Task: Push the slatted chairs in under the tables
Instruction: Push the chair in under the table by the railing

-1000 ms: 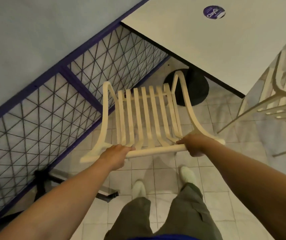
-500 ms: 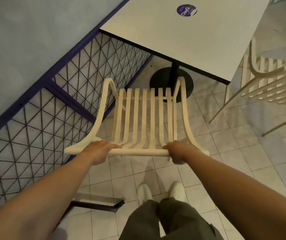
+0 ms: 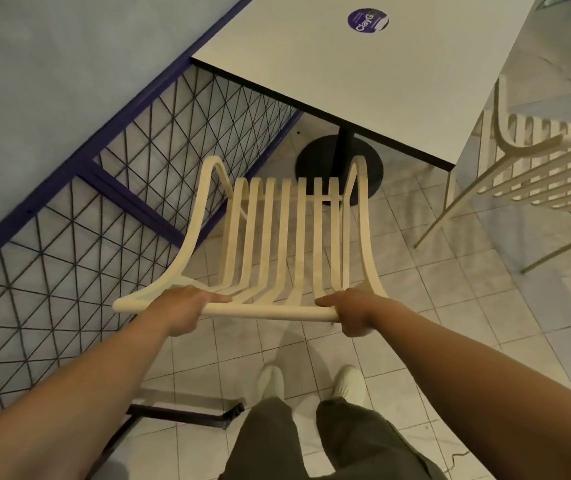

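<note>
A cream slatted chair (image 3: 282, 237) stands in front of me, its seat pointing toward a white square table (image 3: 363, 71). My left hand (image 3: 181, 311) grips the left part of the chair's top back rail. On the right end of the same rail my right hand (image 3: 355, 311) is closed. The seat's front edge sits just short of the table's near edge, over the black round pedestal base (image 3: 311, 159). A second cream slatted chair (image 3: 536, 168) stands at the table's right side, partly cut off by the frame.
A blue-framed wire mesh fence (image 3: 104, 209) runs along the left, close to the chair's left arm. A black metal foot (image 3: 187, 412) of it lies on the tiled floor near my white shoes (image 3: 272, 379). A purple sticker (image 3: 368, 19) marks the table top.
The chair has turned square to the table, with both hands still on the back rail. My feet have shifted, and the view has drawn back a little from the table.
</note>
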A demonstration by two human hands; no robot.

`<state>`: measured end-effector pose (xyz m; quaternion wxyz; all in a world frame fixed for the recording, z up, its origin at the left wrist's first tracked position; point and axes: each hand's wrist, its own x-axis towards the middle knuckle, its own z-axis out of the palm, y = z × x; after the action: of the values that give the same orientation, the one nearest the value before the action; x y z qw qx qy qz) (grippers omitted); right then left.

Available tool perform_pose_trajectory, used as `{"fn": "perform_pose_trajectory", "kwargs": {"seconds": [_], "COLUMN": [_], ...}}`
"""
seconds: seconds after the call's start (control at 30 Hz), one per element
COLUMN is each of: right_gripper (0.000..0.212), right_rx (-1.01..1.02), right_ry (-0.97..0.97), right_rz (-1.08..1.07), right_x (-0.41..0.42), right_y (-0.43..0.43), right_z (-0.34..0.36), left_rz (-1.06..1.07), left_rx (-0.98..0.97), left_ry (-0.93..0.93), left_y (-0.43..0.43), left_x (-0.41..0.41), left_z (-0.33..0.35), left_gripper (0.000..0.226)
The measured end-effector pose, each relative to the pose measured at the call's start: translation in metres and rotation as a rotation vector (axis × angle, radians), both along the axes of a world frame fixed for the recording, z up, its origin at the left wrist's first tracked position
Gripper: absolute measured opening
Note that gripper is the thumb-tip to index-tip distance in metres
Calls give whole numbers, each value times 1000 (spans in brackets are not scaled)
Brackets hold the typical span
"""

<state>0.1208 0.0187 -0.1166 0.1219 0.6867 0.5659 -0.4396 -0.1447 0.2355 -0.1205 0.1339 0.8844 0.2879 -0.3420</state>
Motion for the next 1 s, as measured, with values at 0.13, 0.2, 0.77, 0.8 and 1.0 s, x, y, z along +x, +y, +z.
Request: {"fn": "perform_pose_trajectory", "kwargs": {"seconds": [0.13, 0.2, 0.77, 0.8, 1.0], "right_gripper": [58, 59, 58, 57, 68], "right_rx": [-9, -5, 62, 65, 61], "right_ry": [-25, -27, 21, 35, 73], "right_rz": [-29, -76, -363, -378, -445], "right_x": [-8, -18, -118, -122, -139], "right_y": [2, 4, 55, 58, 71], "right_z": [4, 4, -2, -3, -3], "left_rz": [-52, -75, -302, -307, -347], "left_rx": [-37, -46, -19, -14, 5], "left_ry": [22, 18, 73, 81, 88], "left_y": [6, 18, 131, 135, 151], "left_x": [-1, -4, -27, -28, -33], "left_z": [2, 4, 15, 16, 18], "left_gripper": [85, 86, 90, 89, 86]}}
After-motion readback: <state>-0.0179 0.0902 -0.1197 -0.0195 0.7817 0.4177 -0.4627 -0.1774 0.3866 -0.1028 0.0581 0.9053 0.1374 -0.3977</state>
